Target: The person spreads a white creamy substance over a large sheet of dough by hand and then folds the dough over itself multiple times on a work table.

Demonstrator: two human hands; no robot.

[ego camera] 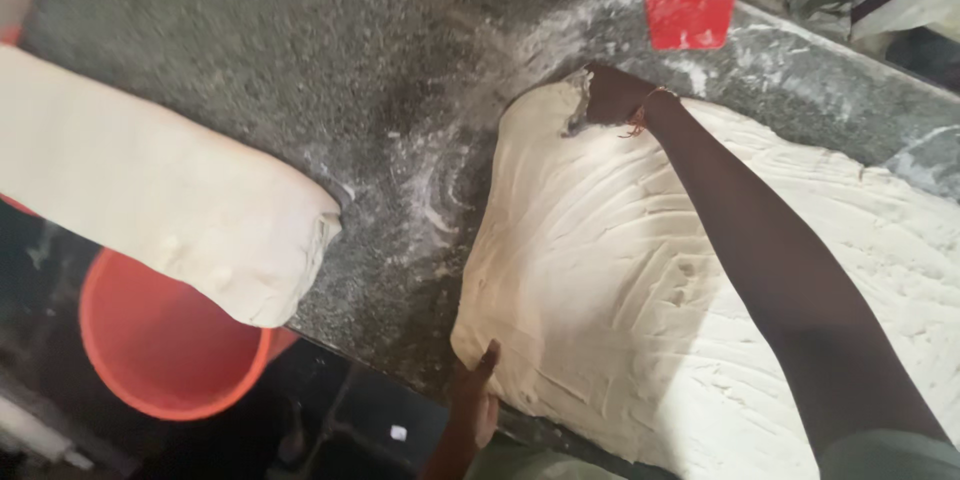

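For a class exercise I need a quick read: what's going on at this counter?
A person works a big flattened dough sheet on a floured stone counter. The right hand grips the sheet's far corner, and the left hand presses its near edge. A rolled dough log lies to the left, overhanging an orange bucket below. A red scraper sits beyond the sheet.

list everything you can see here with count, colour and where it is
dough sheet: 1, off-white, spread over right side of counter
folded dough slab: 1, off-white, left, overhanging counter edge
counter: 1, speckled grey stone, dusted with flour
scraper: 1, red, top of counter beyond the sheet
bucket: 1, orange, below counter at left
left hand: 1, at sheet's near corner
right hand: 1, gripping sheet's far corner
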